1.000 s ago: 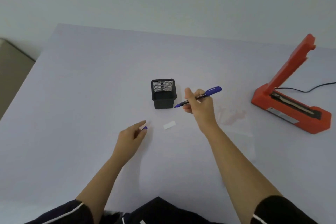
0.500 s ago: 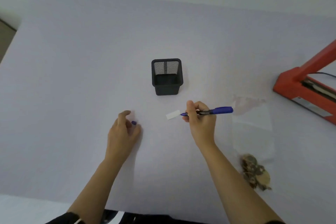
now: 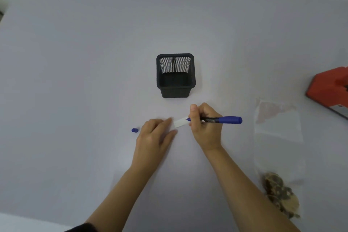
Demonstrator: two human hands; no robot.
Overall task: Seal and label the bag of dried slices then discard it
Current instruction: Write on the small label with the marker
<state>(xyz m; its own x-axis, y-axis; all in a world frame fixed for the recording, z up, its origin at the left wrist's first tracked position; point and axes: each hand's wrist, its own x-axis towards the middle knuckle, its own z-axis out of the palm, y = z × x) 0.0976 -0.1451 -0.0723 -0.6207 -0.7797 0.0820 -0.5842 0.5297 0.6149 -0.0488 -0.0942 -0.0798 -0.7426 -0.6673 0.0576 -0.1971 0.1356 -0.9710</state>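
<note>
A small white label (image 3: pixel 180 122) lies on the table in front of me. My right hand (image 3: pixel 204 126) grips a blue marker (image 3: pixel 222 120), its tip on the label's right end. My left hand (image 3: pixel 155 135) lies flat with straight fingers, fingertips touching the label's left end. The marker's blue cap (image 3: pixel 134 130) sits on the table just left of that hand. A clear plastic bag (image 3: pixel 278 149) lies to the right, with dried slices (image 3: pixel 280 194) bunched at its near end.
A black mesh pen holder (image 3: pixel 176 75) stands just beyond the hands. The red heat sealer (image 3: pixel 329 90) sits at the right edge, partly cut off. The pale table (image 3: pixel 75 81) spreads wide to the left and far side.
My left hand let the cap lie and slid right to the label. My right hand brought the marker tip down onto the label. The view tilted downward.
</note>
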